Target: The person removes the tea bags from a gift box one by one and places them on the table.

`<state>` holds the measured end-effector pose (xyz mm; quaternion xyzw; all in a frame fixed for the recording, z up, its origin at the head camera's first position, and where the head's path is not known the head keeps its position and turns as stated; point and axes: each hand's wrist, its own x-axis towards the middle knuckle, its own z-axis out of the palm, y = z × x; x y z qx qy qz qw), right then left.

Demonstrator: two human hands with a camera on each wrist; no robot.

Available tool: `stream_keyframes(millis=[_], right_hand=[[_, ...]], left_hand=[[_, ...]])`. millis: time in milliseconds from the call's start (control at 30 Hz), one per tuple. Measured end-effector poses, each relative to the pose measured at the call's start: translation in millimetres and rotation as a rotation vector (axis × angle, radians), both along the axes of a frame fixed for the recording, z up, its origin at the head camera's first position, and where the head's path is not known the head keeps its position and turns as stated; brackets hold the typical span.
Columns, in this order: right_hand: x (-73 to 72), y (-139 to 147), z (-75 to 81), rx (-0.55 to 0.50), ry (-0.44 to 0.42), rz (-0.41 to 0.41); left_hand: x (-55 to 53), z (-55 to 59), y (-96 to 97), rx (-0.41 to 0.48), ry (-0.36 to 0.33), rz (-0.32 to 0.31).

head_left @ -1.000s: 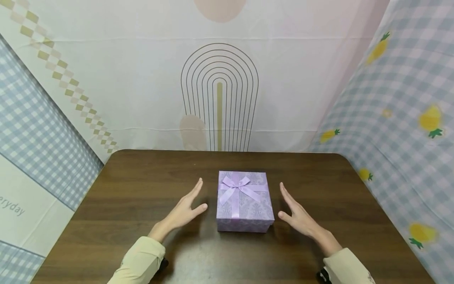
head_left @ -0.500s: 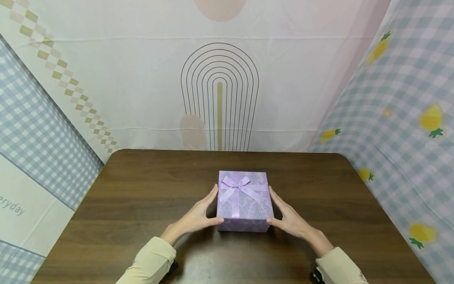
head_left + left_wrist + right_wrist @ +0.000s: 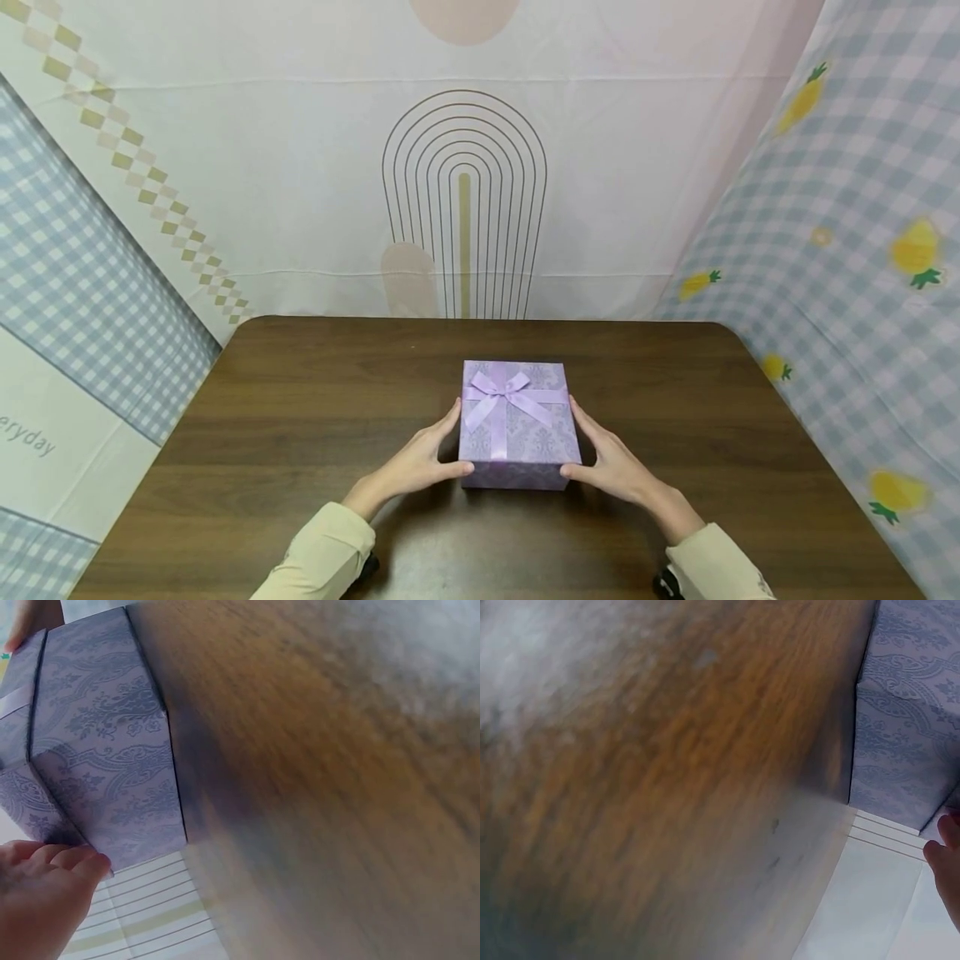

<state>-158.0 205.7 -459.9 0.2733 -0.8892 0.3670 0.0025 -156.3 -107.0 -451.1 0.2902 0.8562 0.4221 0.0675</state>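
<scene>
The square lilac paper box [image 3: 528, 440] looks matt, its purple ribbon bow [image 3: 498, 395] satiny; the brown wood-grain table [image 3: 510, 542] gleams towards six o'clock, creased white cloth [image 3: 300, 183] at twelve.

Only the grey letters "eryday" [image 3: 27, 437] can be read. They are printed on the white band [image 3: 86, 448] of the left cloth [image 3: 90, 275] and slope down toward the right. The left edge of the head view cuts them, so what stands before cannot be told.
</scene>
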Motion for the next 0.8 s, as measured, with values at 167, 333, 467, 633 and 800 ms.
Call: stream_keyframes(millis=[167, 333, 467, 633, 800], right_hand=[[0.4, -0.1, 1.3, 0.002, 0.008, -0.005], [-0.3, 0.3, 2.0, -0.01, 0.001, 0.01], [-1.4, 1.0, 1.0, -0.02, -0.004, 0.02], [-1.5, 1.9, 0.6, -0.028, -0.008, 0.018], [-1.5, 2.1, 2.4, -0.03, -0.014, 0.015]], left_hand=[[-0.2, -0.3, -0.3, 0.007, 0.017, 0.003], [0.4, -0.6, -1.0, 0.009, 0.021, 0.011], [1.0, -1.2, -0.8, 0.007, 0.023, 0.022], [1.1, -1.0, -0.2, 0.009, 0.027, 0.025], [0.1, 0.4, 0.7, 0.008, 0.014, 0.023]])
